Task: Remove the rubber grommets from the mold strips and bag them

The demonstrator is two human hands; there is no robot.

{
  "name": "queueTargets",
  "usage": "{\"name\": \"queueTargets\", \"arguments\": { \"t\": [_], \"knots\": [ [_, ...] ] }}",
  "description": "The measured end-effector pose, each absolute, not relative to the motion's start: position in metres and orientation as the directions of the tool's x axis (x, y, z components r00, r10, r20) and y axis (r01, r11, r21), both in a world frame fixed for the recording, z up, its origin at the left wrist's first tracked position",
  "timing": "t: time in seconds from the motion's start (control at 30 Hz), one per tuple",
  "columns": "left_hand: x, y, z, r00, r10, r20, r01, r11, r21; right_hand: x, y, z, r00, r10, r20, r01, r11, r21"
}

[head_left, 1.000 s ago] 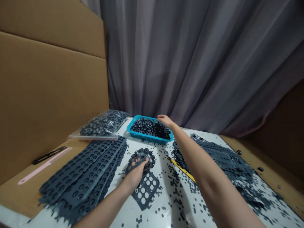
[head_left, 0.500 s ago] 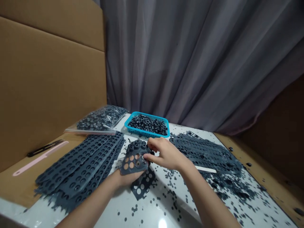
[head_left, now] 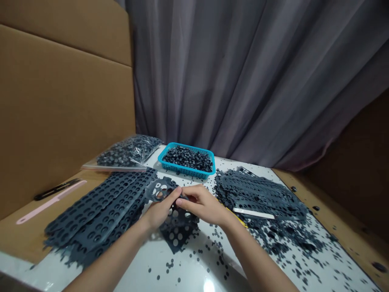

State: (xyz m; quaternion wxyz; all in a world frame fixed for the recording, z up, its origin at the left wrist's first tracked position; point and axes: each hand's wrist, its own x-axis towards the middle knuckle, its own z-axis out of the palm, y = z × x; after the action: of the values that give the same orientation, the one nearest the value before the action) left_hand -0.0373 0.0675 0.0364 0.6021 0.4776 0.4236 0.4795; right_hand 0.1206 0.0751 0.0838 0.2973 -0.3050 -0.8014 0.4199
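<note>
Well, from here I see my left hand (head_left: 159,213) and right hand (head_left: 202,205) pinching a punched grey rubber sheet (head_left: 159,190). It is held up above the white table (head_left: 185,271), so it stays apart from the others. The fingers (head_left: 186,204) of both hands are closed on it, not released. Under the hands lies a second punched sheet (head_left: 179,233). Beyond them, a blue plastic basket (head_left: 182,169) holds loose black rubber pieces.

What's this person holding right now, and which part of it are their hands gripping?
A dark grey perforated rubber sheet, pinched along its near edge between the left hand and right hand. Their fingers hide the exact grip.
</note>
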Motion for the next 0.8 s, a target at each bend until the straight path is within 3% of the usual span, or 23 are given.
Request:
{"name": "queueTargets", "arguments": {
  "t": [0.13,0.27,0.57,0.8],
  "knots": [
    [-0.030,0.062,0.044,0.105,0.982,-0.157,-0.258,0.179,0.949,0.108,0.078,0.069,-0.529,0.828,0.189,-0.090,0.166,-0.982],
    [-0.027,0.058,0.044,0.068,0.969,-0.236,-0.330,0.245,0.912,0.094,0.077,0.056,-0.364,0.924,0.114,-0.384,-0.037,-0.923],
    [-0.023,0.062,0.024,0.078,0.932,-0.353,-0.418,0.352,0.838,0.086,0.077,0.041,-0.250,0.965,-0.078,-0.591,-0.216,-0.778],
    [-0.023,0.068,0.016,0.115,0.871,-0.478,-0.475,0.471,0.743,0.079,0.077,0.030,-0.184,0.970,-0.156,-0.671,-0.241,-0.702]
  ]
}}
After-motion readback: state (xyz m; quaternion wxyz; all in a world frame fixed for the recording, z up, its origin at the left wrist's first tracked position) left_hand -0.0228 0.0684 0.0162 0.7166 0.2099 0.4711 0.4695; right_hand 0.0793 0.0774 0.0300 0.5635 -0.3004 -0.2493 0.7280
